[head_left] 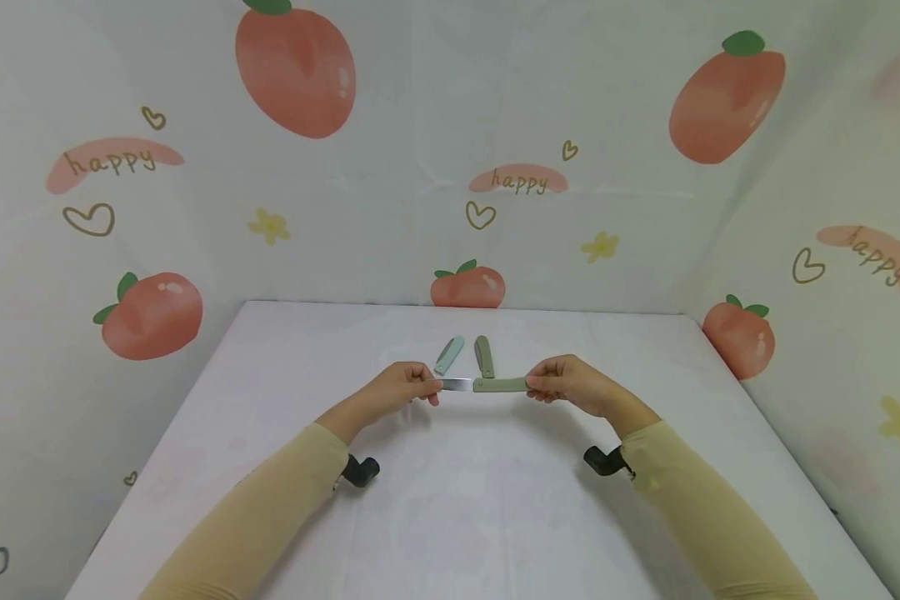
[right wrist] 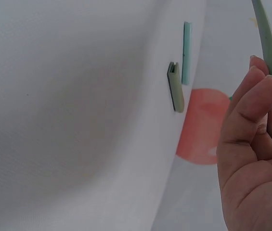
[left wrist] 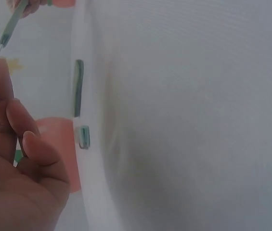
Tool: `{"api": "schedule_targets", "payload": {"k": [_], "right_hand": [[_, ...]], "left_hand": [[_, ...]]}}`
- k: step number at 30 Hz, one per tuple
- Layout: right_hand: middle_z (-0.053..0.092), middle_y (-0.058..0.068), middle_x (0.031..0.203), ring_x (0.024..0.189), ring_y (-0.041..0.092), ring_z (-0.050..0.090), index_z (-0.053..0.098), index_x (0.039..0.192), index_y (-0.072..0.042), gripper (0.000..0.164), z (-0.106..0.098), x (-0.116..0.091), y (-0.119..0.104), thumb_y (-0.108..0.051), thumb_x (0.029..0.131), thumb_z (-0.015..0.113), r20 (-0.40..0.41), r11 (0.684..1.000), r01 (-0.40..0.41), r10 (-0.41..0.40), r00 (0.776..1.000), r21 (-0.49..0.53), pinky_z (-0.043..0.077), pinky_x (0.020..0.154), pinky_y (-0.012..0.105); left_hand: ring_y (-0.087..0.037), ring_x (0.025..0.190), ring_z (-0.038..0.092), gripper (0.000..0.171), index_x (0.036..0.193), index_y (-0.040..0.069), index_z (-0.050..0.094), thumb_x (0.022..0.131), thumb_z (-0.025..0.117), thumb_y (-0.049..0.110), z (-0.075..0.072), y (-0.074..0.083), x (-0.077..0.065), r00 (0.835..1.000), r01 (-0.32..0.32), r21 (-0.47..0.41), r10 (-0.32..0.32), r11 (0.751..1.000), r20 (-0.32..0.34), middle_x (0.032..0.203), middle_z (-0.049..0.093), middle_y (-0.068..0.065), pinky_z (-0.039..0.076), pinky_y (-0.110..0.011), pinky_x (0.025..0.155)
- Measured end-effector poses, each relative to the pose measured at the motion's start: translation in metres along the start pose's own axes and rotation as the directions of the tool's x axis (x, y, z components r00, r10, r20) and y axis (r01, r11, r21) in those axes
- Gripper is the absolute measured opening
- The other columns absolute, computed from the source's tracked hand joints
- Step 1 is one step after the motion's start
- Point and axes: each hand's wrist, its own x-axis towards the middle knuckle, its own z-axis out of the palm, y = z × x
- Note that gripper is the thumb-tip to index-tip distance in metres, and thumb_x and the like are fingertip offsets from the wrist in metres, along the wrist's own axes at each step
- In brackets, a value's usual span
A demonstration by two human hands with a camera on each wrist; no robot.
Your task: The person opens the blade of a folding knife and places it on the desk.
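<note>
Between both hands, above the white table, a folding knife with an olive-green handle is held level with its blade out to the left. My left hand pinches the blade between thumb and fingers, covering its tip. At the handle's far end, my right hand grips with thumb and fingertips. Behind them lie a folded light-blue knife and a folded olive-green knife. The right wrist view shows the held handle rising from the fingers; in the left wrist view the blade's tip is hidden by the fingers.
A white cloth covers the table. Patterned fabric walls with fruit prints stand behind it and at both sides. Black wrist camera mounts stick out below the sleeves.
</note>
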Motion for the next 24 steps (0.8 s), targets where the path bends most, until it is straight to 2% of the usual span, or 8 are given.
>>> {"api": "schedule_targets", "payload": {"k": [3,8,15,24], "right_hand": [[0.070,0.008,0.090,0.084,0.016,0.061,0.064,0.111,0.013,0.025,0.000,0.000,0.001,-0.010,0.100,0.062,0.018,1.000,0.013,-0.013,1.000,-0.005,0.051,0.077,0.028],[0.071,0.006,0.089,0.083,0.015,0.063,0.064,0.110,0.012,0.024,-0.002,0.000,0.002,-0.010,0.100,0.062,0.021,1.000,0.022,-0.022,1.000,0.012,0.052,0.078,0.029],[0.070,0.009,0.093,0.085,0.018,0.062,0.066,0.110,0.007,0.023,-0.004,-0.002,0.002,-0.013,0.099,0.064,-0.017,1.000,0.009,-0.009,1.000,0.014,0.051,0.079,0.029],[0.069,0.011,0.094,0.085,0.017,0.060,0.062,0.112,0.011,0.028,-0.012,-0.009,0.011,-0.014,0.100,0.062,-0.042,1.000,-0.002,0.002,0.999,0.012,0.050,0.078,0.028]], "left_hand": [[-0.026,0.091,0.049,0.021,0.088,0.010,0.065,0.098,0.066,0.028,0.000,-0.001,0.000,1.000,-0.003,0.011,0.003,1.000,0.015,0.082,0.073,0.002,0.036,-0.034,0.077],[-0.021,0.090,0.051,0.022,0.088,0.010,0.064,0.099,0.065,0.029,0.001,-0.002,0.000,1.000,-0.011,0.016,0.011,1.000,0.017,0.084,0.073,0.001,0.037,-0.035,0.080],[-0.018,0.093,0.053,0.022,0.094,0.010,0.065,0.101,0.062,0.031,0.003,0.000,0.001,0.999,-0.027,0.019,0.027,0.999,-0.021,0.087,0.072,0.002,0.038,-0.036,0.084],[-0.019,0.095,0.054,0.024,0.101,0.007,0.067,0.102,0.060,0.029,0.005,0.001,0.007,0.999,0.004,0.043,-0.001,0.999,-0.050,0.088,0.072,0.004,0.038,-0.035,0.083]]}}
